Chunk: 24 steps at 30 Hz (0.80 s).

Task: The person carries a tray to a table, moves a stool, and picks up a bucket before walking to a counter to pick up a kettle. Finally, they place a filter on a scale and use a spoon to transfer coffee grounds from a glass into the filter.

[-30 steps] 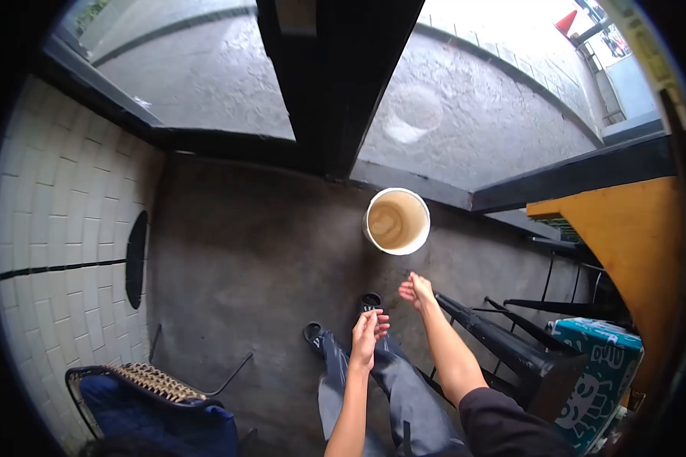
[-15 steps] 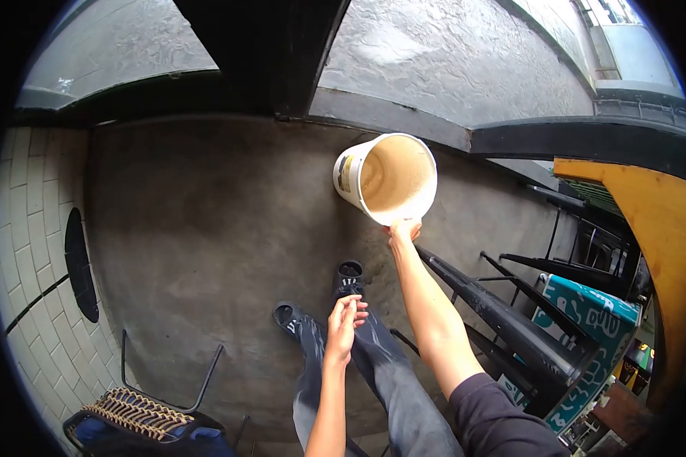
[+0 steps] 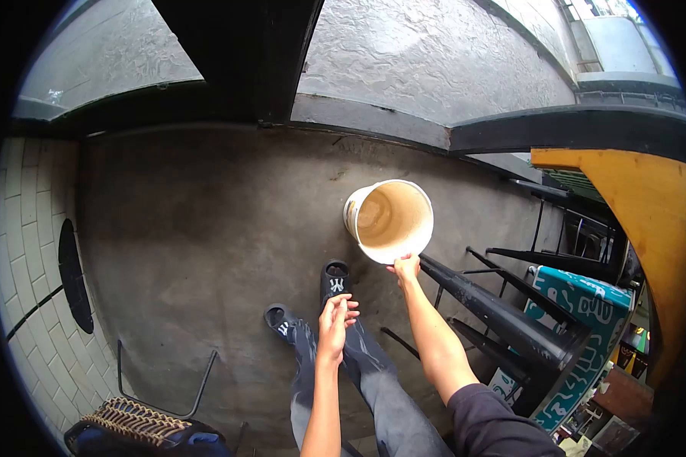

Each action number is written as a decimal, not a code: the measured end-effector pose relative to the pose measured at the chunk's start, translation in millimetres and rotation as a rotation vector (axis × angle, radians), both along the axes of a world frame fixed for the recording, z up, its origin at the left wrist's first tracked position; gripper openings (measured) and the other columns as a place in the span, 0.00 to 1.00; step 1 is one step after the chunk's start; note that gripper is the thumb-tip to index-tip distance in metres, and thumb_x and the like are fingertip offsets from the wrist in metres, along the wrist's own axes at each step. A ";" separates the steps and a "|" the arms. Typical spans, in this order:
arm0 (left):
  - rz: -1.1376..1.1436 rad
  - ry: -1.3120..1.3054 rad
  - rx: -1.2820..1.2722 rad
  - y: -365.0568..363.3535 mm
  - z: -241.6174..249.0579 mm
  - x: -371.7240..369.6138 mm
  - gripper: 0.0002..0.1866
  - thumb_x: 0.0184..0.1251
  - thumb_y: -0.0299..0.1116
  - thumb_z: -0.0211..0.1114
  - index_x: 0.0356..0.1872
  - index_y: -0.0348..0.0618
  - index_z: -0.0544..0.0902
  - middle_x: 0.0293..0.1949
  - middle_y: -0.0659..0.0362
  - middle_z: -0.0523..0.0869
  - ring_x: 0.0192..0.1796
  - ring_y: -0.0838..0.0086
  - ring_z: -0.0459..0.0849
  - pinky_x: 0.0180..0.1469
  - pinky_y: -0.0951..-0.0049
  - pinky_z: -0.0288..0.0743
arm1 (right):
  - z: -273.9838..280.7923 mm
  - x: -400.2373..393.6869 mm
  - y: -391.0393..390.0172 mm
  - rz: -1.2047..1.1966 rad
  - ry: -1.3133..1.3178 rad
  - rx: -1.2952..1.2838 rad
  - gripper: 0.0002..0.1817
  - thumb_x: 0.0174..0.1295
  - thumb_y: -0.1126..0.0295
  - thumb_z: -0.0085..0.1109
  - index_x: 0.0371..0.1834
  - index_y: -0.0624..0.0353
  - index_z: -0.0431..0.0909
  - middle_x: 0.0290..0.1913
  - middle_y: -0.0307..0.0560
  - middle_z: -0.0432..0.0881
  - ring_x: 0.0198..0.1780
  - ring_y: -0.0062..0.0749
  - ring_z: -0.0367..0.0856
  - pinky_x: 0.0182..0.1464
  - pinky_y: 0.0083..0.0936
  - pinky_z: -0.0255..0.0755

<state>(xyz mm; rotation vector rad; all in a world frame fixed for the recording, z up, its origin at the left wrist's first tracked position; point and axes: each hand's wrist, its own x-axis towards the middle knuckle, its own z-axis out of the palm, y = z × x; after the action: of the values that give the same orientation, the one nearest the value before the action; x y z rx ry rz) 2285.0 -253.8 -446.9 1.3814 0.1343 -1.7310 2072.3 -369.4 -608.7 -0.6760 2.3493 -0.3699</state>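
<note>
A white bucket is tilted so that its open mouth faces me, and its tan-stained inside shows. My right hand grips the bucket's near rim, with the arm stretched forward. My left hand is raised in front of my legs, its fingers apart and nothing in it. The nearest thing below my left hand is a dark slide sandal on my foot.
Grey concrete floor lies around my feet. Black metal stools and a teal patterned box stand at the right, near an orange-yellow panel. A woven chair is at the lower left, beside a white tiled wall.
My right hand has brought the bucket down and closer to my feet. My left hand has shifted slightly left in the view and stays empty.
</note>
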 end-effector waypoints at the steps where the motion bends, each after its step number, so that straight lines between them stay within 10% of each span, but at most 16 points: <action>1: -0.007 -0.004 0.000 4.6 2.0 1.1 0.15 0.77 0.42 0.53 0.53 0.45 0.78 0.43 0.61 0.83 0.41 0.81 0.81 0.45 0.79 0.74 | 2.9 1.9 6.9 0.022 -0.098 0.060 0.07 0.57 0.82 0.56 0.38 0.64 0.71 0.37 0.51 0.79 0.30 0.36 0.84 0.26 0.30 0.85; 9: -0.052 -0.016 -0.005 49.6 0.0 8.8 0.15 0.77 0.42 0.53 0.52 0.44 0.78 0.42 0.61 0.83 0.40 0.81 0.80 0.44 0.79 0.74 | 41.0 21.1 52.1 0.061 -0.510 0.025 0.26 0.68 0.67 0.54 0.68 0.55 0.60 0.46 0.56 0.79 0.29 0.35 0.85 0.32 0.28 0.81; 17: -0.185 -0.010 0.020 104.0 28.3 -4.5 0.16 0.76 0.44 0.54 0.54 0.44 0.77 0.43 0.60 0.84 0.41 0.80 0.80 0.44 0.78 0.74 | 191.3 -12.9 141.3 0.619 -0.100 -0.181 0.20 0.63 0.73 0.58 0.58 0.58 0.72 0.34 0.45 0.80 0.33 0.27 0.82 0.38 0.25 0.77; 24: -0.408 0.141 -0.188 109.7 93.2 -107.6 0.22 0.76 0.49 0.52 0.62 0.48 0.73 0.52 0.57 0.81 0.49 0.75 0.79 0.52 0.72 0.74 | 395.4 -77.3 169.7 0.812 0.381 -0.397 0.10 0.55 0.80 0.56 0.42 0.66 0.75 0.37 0.54 0.76 0.38 0.44 0.78 0.43 0.34 0.73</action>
<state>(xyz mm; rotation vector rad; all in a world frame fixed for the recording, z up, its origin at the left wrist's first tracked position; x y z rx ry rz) 2177.4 -144.1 -353.6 1.2038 -0.2444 -2.1170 1995.0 -199.6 -213.4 -1.9342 2.1023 -0.3505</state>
